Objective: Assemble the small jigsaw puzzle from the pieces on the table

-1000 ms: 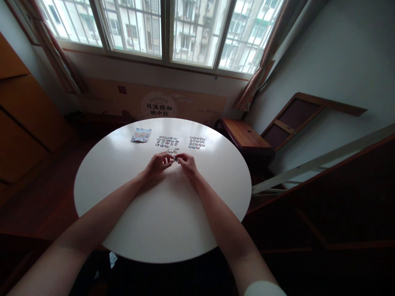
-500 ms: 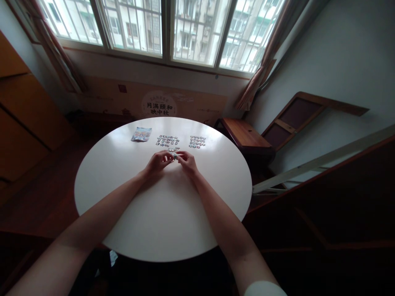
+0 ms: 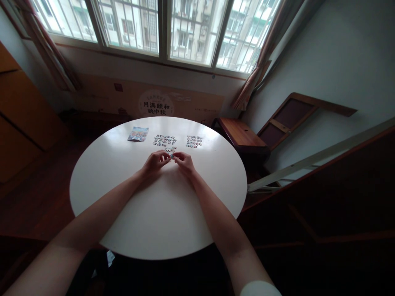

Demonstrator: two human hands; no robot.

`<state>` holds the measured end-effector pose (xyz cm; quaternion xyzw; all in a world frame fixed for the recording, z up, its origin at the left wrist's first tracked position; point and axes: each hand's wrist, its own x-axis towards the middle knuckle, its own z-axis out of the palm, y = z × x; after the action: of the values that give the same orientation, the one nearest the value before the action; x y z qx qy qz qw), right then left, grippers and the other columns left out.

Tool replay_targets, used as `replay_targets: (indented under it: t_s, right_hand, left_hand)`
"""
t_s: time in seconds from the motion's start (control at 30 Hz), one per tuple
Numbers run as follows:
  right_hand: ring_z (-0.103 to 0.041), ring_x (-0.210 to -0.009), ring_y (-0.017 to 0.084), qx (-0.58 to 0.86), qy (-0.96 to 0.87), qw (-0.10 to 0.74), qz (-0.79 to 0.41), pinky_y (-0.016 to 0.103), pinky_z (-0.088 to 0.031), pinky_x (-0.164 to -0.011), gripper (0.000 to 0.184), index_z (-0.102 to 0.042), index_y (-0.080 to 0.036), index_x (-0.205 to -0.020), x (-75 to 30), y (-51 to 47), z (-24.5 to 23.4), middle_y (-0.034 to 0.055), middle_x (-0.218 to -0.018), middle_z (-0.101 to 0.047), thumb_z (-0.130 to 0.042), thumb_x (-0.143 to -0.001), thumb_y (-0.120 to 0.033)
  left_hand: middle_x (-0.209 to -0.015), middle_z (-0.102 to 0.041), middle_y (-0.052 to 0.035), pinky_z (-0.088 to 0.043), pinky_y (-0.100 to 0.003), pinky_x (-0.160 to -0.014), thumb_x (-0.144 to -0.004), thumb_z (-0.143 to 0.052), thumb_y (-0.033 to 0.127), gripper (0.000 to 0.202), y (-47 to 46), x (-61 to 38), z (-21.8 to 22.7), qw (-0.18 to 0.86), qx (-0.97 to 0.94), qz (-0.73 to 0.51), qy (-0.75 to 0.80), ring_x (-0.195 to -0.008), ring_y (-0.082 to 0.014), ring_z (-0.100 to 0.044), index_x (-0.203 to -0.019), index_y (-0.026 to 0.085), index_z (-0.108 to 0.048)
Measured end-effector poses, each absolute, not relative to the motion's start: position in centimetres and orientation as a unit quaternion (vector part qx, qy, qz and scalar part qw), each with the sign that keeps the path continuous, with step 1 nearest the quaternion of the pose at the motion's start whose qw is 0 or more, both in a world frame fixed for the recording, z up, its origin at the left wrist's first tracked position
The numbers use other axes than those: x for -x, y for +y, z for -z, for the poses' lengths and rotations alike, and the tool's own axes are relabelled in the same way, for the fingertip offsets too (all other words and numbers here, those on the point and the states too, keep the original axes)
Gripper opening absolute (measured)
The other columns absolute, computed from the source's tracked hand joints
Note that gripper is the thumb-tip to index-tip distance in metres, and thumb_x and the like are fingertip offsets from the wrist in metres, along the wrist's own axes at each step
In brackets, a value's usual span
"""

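Our left hand [image 3: 154, 161] and right hand [image 3: 185, 162] grasp a puzzle piece [image 3: 172, 156] between their fingertips at the tabletop [image 3: 163, 213]. We see loose pieces [image 3: 168, 150] just beyond and a packet [image 3: 138, 134] farther left.

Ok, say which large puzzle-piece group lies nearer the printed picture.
The left group: it sits between the printed picture and the right group, which lies farther away.
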<state>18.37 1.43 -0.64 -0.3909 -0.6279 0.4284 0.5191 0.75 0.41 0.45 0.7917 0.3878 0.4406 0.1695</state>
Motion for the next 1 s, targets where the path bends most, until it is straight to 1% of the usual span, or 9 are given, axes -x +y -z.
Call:
replay_targets:
  t_s: [0.17,0.43,0.6,0.7,0.8,1.0]
  right_hand:
    - [-0.064,-0.069,0.014,0.400,-0.642,0.506,-0.414,0.027,-0.051,-0.065,0.023,-0.069,-0.014,-0.088,-18.38,1.46,0.61,0.0068,-0.083,-0.071,-0.066,-0.071,-0.030]
    - [-0.064,-0.070,0.014,0.407,-0.639,0.498,-0.421,0.027,-0.052,-0.067,0.018,-0.071,-0.015,-0.088,-18.15,1.58,0.54,0.0067,-0.085,-0.072,-0.064,-0.073,-0.023]
    - [-0.065,-0.071,0.014,0.407,-0.642,0.500,-0.416,0.027,-0.052,-0.068,0.018,-0.071,-0.014,-0.088,-18.12,1.54,0.53,0.0068,-0.086,-0.072,-0.062,-0.073,-0.019]
    - [-0.065,-0.073,0.015,0.403,-0.645,0.501,-0.414,0.026,-0.052,-0.068,0.018,-0.071,-0.015,-0.089,-18.16,1.55,0.60,0.0070,-0.087,-0.072,-0.064,-0.073,-0.021]
    - [-0.065,-0.070,0.014,0.402,-0.642,0.504,-0.416,0.026,-0.052,-0.065,0.023,-0.070,-0.015,-0.093,-18.17,1.58,0.75,0.0071,-0.085,-0.071,-0.066,-0.073,-0.024]
    - [-0.064,-0.067,0.014,0.399,-0.638,0.514,-0.413,0.025,-0.051,-0.063,0.026,-0.068,-0.015,-0.094,-18.19,1.78,1.23,0.0047,-0.077,-0.070,-0.068,-0.072,-0.029]
  left_hand:
    - [-0.070,-0.061,-0.0009,-0.044,-0.020,-0.053,-0.082,-0.062,0.033,0.018,0.66,-0.67,-0.23,0.164,-0.795,-0.442,0.382,-0.055,-0.0093,-0.054,-0.079,0.016,-0.066]
    - [-0.068,-0.061,-0.0003,-0.043,-0.020,-0.051,-0.082,-0.063,0.035,0.020,0.39,-0.76,-0.61,0.160,-0.792,-0.445,0.385,-0.052,-0.0089,-0.052,-0.077,0.016,-0.066]
    - [-0.067,-0.060,-0.0004,-0.043,-0.021,-0.052,-0.082,-0.063,0.035,0.020,0.51,-0.66,-0.48,0.157,-0.794,-0.439,0.390,-0.054,-0.0098,-0.052,-0.076,0.016,-0.067]
    - [-0.066,-0.060,-0.0004,-0.043,-0.021,-0.053,-0.082,-0.063,0.034,0.018,0.64,-0.58,-0.28,0.163,-0.794,-0.438,0.389,-0.055,-0.0103,-0.053,-0.078,0.017,-0.068]
    - [-0.067,-0.060,-0.0007,-0.043,-0.021,-0.053,-0.082,-0.063,0.034,0.018,0.69,-0.57,-0.18,0.167,-0.792,-0.439,0.390,-0.056,-0.0106,-0.054,-0.077,0.017,-0.068]
    - [-0.067,-0.061,-0.0012,-0.043,-0.022,-0.053,-0.082,-0.062,0.037,0.022,0.84,-0.63,-0.09,0.164,-0.793,-0.435,0.393,-0.056,-0.0110,-0.054,-0.078,0.016,-0.068]
